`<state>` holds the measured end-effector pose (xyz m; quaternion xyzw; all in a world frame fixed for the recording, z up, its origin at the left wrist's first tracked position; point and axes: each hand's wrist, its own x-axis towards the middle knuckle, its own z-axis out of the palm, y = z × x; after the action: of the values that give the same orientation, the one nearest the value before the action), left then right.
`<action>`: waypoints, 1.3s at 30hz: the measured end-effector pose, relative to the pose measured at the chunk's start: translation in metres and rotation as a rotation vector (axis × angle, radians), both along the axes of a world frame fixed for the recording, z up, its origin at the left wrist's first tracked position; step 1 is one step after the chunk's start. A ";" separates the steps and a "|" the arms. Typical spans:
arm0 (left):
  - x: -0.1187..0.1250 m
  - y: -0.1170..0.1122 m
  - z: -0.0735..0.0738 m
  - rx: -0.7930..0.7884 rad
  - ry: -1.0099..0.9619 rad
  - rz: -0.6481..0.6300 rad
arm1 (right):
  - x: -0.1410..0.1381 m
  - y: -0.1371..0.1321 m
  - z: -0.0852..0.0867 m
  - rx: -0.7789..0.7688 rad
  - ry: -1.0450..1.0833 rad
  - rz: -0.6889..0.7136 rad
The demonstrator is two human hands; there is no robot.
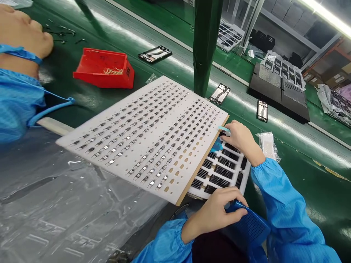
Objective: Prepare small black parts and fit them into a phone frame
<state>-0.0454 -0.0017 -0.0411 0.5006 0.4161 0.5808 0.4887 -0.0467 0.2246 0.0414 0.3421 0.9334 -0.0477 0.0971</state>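
Note:
My left hand (216, 212) is closed with thumb and fingers on the top edge of a blue perforated plastic piece (253, 224), near my body. Beyond it, my right hand (241, 140) pinches a flat light-blue strip (224, 129) by the right edge of a white foam sheet (148, 142). Rows of small metallic parts sit in the foam, with several vacant slots near its right edge. Partly under the sheet lies a white foam tray (246, 175) with stacks of thin black parts (222, 171). A blue pointed piece (216, 145) shows beneath my right fingers.
At upper left is another person's hand (24, 33) with a blue wrist strap. A red bin (104, 67) holds small parts. Phone frames (155, 54), (219, 93), (262, 110) lie along the green bench. A green post (205, 44) rises behind the foam sheet.

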 end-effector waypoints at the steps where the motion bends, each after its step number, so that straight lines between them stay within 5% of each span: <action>1: 0.000 0.000 0.000 -0.004 0.002 -0.005 | -0.002 0.000 0.001 0.008 -0.023 -0.005; 10: 0.002 -0.001 -0.002 -0.012 0.031 0.004 | -0.018 -0.007 -0.003 0.068 -0.091 0.051; 23: 0.002 -0.001 -0.002 -0.013 0.049 0.015 | 0.018 0.013 -0.002 0.030 0.198 0.086; 28: 0.000 0.000 -0.002 -0.001 0.064 0.010 | 0.072 0.007 0.002 -0.012 0.338 -0.006; 33: -0.002 0.001 -0.001 0.011 0.062 -0.004 | 0.169 -0.031 0.003 0.044 0.571 -0.215; 39: -0.006 -0.001 0.001 0.077 0.124 0.012 | 0.261 -0.090 -0.035 0.268 0.483 -0.375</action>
<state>-0.0512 -0.0023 -0.0399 0.5515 0.4261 0.5672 0.4389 0.2139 0.1348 0.0061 0.4967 0.8481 -0.0210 -0.1832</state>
